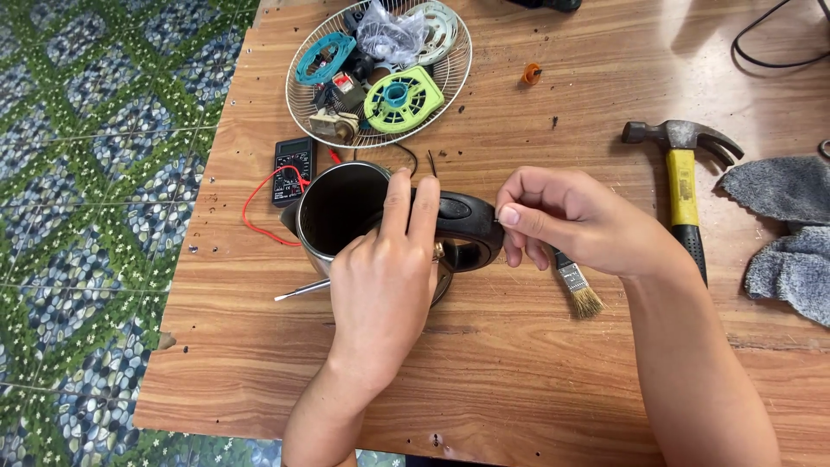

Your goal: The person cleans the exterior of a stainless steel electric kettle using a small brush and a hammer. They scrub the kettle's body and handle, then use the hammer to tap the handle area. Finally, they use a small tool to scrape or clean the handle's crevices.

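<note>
A steel electric kettle (339,210) with a dark inside lies on its side on the wooden table (536,346). My left hand (385,285) rests on the kettle, with fingers pressed on its black handle (462,227). My right hand (566,218) pinches something thin at the right end of that handle; what it holds is too small to make out. A small paintbrush (577,286) lies under my right hand. A thin metal rod (301,291) sticks out from under my left hand.
A wire fan guard (454,73) holding green and teal plastic parts and a plastic bag sits at the back. A multimeter (292,167) with red lead lies left of the kettle. A yellow-handled hammer (683,186) and grey gloves (791,233) lie on the right. The tiled floor lies beyond the table's left edge.
</note>
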